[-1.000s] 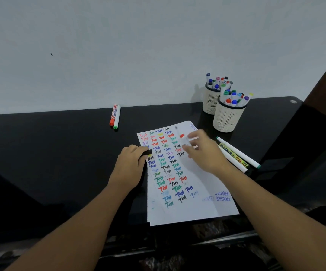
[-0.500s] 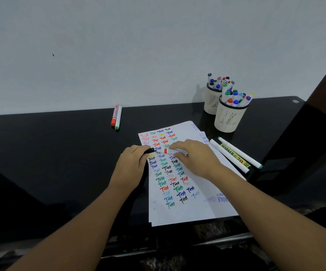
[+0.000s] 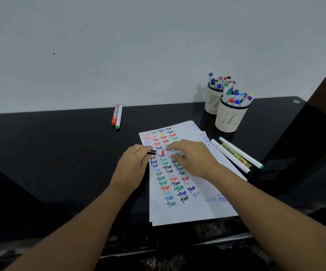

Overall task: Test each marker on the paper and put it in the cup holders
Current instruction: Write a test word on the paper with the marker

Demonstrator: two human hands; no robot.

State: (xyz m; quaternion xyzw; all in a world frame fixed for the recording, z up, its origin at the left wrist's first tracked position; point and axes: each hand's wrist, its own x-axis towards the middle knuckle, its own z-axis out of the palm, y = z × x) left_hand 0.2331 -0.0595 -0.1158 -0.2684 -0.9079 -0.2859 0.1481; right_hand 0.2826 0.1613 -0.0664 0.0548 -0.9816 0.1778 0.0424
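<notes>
A white paper (image 3: 195, 210) covered with coloured "Test" marks lies on the black table. Above it my right hand (image 3: 194, 157) grips a white marker with a red band (image 3: 173, 152), held level and pointing left. My left hand (image 3: 133, 165) is closed on a black cap (image 3: 151, 152), which sits at the marker's tip. Two cream cup holders stand at the back right, the near one (image 3: 229, 119) and the far one (image 3: 213, 101), both full of markers.
A red marker (image 3: 115, 114) and a green-capped marker (image 3: 118, 116) lie side by side at the back of the black table (image 3: 50, 153). Right of the paper lie three more markers (image 3: 236, 153). A dark cabinet edge (image 3: 295, 145) rises at the right.
My right hand brought the marker from the upper right of the paper down and left to my left hand. The marker's tip now meets the black cap.
</notes>
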